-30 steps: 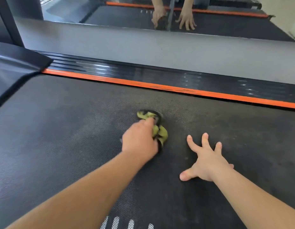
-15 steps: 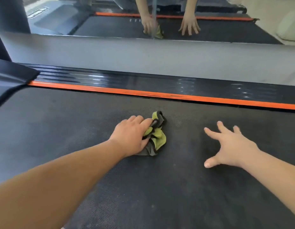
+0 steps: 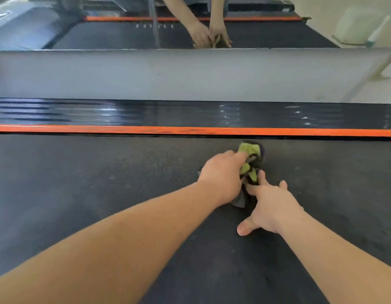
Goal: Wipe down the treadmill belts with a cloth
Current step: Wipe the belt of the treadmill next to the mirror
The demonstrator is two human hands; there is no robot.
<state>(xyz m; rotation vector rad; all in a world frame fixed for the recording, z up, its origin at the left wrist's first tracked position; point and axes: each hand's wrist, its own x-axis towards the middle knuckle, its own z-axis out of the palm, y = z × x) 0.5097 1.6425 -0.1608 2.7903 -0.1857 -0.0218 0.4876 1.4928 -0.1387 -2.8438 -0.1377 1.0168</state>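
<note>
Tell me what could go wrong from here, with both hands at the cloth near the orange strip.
1. The cloth is bunched under the left hand, so little of it likely meets the belt; patches may be missed.
2. Its far end lies close to the orange strip; a forward push could snag it at the belt's edge.
3. The right hand touches the cloth and may block the wiping path.

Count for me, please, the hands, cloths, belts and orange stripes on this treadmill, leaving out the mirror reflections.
2 bare hands: left hand, right hand
1 crumpled green-and-grey cloth
1 black textured treadmill belt
1 orange edge stripe
Total: 5
</note>
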